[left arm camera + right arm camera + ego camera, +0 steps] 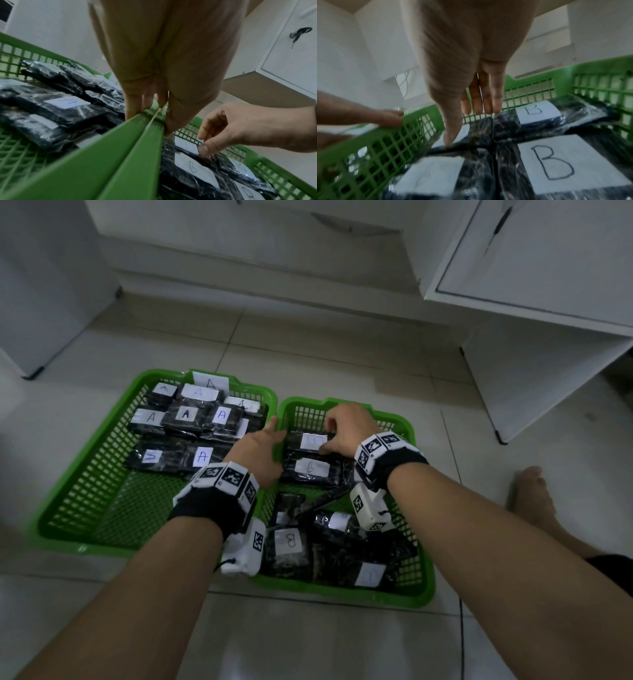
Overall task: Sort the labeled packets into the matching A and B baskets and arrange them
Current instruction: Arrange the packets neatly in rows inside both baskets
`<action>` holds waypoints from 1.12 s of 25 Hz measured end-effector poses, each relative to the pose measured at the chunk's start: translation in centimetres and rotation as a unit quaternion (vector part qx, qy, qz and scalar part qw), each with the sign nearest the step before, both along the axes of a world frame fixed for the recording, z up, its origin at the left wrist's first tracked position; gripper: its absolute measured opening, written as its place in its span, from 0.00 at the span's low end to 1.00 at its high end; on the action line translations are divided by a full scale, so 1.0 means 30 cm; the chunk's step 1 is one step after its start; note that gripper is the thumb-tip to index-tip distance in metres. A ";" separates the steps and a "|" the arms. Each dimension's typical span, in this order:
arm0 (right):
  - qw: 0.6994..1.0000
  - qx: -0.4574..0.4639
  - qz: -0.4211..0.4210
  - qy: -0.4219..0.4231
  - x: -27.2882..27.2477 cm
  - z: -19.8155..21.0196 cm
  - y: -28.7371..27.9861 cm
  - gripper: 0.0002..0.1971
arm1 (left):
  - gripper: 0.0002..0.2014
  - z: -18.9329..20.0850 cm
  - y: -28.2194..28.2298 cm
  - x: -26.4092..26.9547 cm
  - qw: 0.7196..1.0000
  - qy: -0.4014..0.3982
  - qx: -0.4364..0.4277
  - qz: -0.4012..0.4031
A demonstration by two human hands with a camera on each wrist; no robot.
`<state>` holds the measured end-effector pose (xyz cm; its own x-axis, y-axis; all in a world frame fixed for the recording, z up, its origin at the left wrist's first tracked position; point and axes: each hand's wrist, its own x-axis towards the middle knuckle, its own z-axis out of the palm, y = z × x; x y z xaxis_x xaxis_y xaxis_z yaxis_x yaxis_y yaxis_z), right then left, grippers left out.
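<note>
Two green mesh baskets stand side by side on the floor. The left basket (101, 436) holds several black packets labeled A (186, 414). The right basket (426, 542) holds several packets labeled B (291, 542). My left hand (263, 440) grips the two adjoining rims (137, 142), fingers on the A side and thumb on the B side. My right hand (327, 436) is arched over a B packet (310, 441) at the back left of the right basket, its thumb (449, 139) on the near edge and its fingers (481, 108) at the far edge. Another B packet (310, 469) lies just in front.
White cabinets stand behind and to the right (548, 268), one with a key in its door (300, 32). A white unit (41, 285) is at the left. My bare foot (531, 498) rests on the tiled floor right of the B basket.
</note>
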<state>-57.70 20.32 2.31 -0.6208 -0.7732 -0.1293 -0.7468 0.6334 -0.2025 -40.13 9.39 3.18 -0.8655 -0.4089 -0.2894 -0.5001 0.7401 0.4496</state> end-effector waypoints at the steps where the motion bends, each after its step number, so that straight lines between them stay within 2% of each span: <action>1: 1.000 -0.011 -0.015 -0.024 0.000 0.012 0.019 0.21 | 0.38 0.005 0.005 -0.001 1.000 -0.010 0.009 -0.002; 4: 0.984 -0.080 -0.091 -0.130 0.004 0.086 0.118 0.15 | 0.33 0.012 0.031 -0.017 1.000 -0.015 0.021 0.013; 7: 0.958 -0.118 -0.163 -0.203 0.026 0.163 0.277 0.10 | 0.19 0.019 0.114 -0.042 0.995 0.100 -0.017 -0.002; 9: 0.953 -0.079 -0.194 -0.220 0.067 0.190 0.377 0.06 | 0.11 0.027 0.193 -0.051 0.990 0.136 0.010 -0.047; 11: 0.949 0.007 -0.198 -0.247 0.129 0.193 0.461 0.05 | 0.10 0.023 0.274 -0.052 0.987 0.103 0.042 -0.119; 13: 0.945 0.080 -0.177 -0.264 0.186 0.177 0.516 0.14 | 0.17 0.011 0.323 -0.047 0.984 0.025 0.033 -0.176; 15: 0.947 0.124 -0.145 -0.257 0.230 0.150 0.544 0.29 | 0.20 0.009 0.337 -0.040 0.983 -0.023 0.005 -0.180; 17: 0.966 0.151 -0.100 -0.184 0.251 0.130 0.553 0.41 | 0.18 0.016 0.331 -0.031 0.983 -0.045 0.005 -0.176; 19: 0.975 0.173 -0.057 -0.123 0.268 0.120 0.551 0.45 | 0.16 0.008 0.316 -0.017 0.984 -0.050 0.001 -0.173; 22: 0.982 0.167 -0.042 -0.080 0.274 0.098 0.556 0.43 | 0.17 -0.029 0.297 0.011 0.986 -0.053 -0.064 -0.147; 24: 0.984 0.131 -0.064 -0.100 0.270 0.091 0.571 0.40 | 0.16 -0.043 0.285 0.022 0.987 -0.058 -0.089 -0.123; 26: 0.974 0.066 -0.103 -0.192 0.256 0.101 0.594 0.34 | 0.13 -0.036 0.273 0.028 0.990 -0.040 -0.093 -0.096; 28: 0.943 -0.018 -0.146 -0.299 0.232 0.124 0.618 0.24 | 0.14 -0.029 0.261 0.027 0.995 -0.015 -0.070 -0.065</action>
